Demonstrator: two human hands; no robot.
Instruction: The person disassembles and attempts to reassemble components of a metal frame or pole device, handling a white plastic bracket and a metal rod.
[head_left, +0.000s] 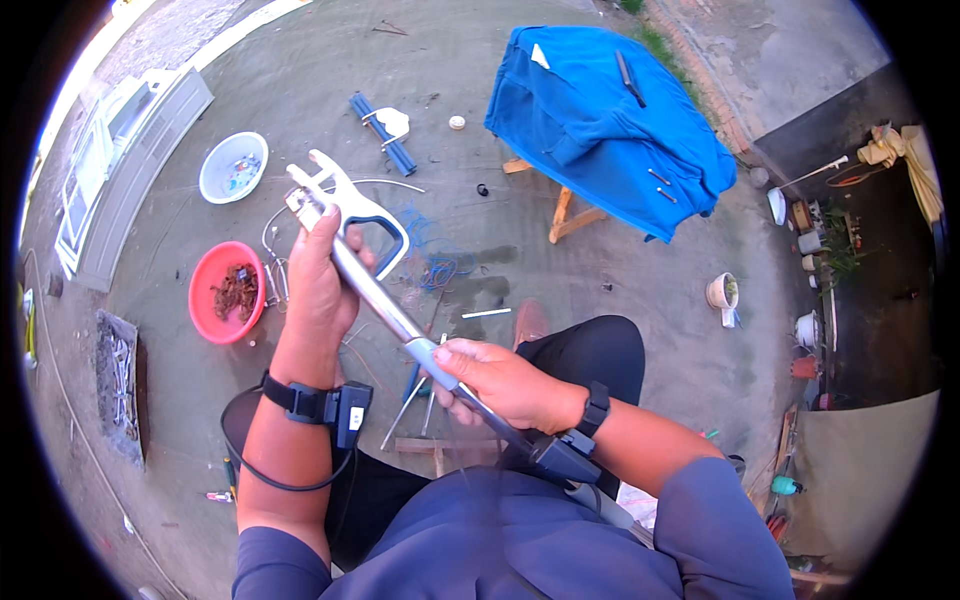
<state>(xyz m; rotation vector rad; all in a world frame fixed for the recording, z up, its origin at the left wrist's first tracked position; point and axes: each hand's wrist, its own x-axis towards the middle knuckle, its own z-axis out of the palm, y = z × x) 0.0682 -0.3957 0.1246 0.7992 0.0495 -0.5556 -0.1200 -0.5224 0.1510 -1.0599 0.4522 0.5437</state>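
A shiny metal tube runs slantwise across my front, from upper left down toward my right wrist. At its upper end is a white plastic piece with a forked tip and a looped, dark-lined handle. My left hand is closed round the tube just below that piece. Lower down, my right hand grips the tube by its grey sleeve, thumb along the top. The lowest part of the tube is dark and passes by my right wrist. What kind of tool it is I cannot tell.
To the left stand a red basin of rusty bits and a white basin. A trough holds metal pieces. Blue cloth covers a wooden-legged stand at far right. Bundled blue bars and tangled blue string lie ahead.
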